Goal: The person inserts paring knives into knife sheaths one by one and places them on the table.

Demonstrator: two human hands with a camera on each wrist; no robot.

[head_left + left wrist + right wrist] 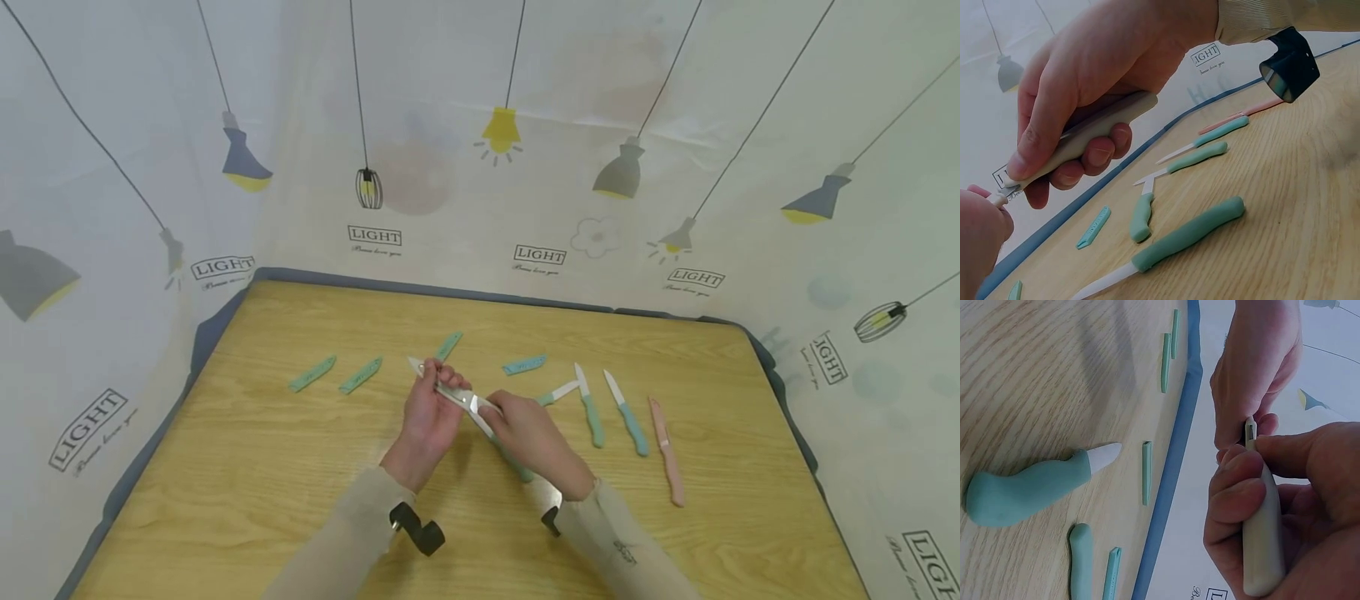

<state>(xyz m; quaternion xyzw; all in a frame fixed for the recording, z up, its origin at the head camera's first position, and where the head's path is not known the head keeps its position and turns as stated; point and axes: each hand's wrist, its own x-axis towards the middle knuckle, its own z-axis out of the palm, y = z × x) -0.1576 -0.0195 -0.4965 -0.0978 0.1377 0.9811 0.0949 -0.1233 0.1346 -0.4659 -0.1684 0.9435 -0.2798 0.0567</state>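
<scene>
Both hands hold a cream-handled knife (473, 401) above the table, slanting from upper left to lower right. My right hand (528, 433) grips its handle (1263, 550), fingers curled round it and thumb near the blade end. My left hand (431, 417) is turned palm up, its fingers curled on a whitish sheath-like piece (1250, 428) at the blade end. A pale pointed tip (415, 364) sticks out beyond the left fingers. A short bit of metal (1011, 191) shows between the hands; the rest of the blade is hidden. Beneath, a green-handled knife (1191, 231) lies bare on the table.
To the right lie two more green-handled knives (590, 417), a blue-handled knife (630, 427) and a pink knife (667, 458) with its blade covered. Several green sheaths (361, 375) and a blue sheath (525, 365) lie farther back. A printed curtain (450, 275) surrounds the wooden table (247, 467).
</scene>
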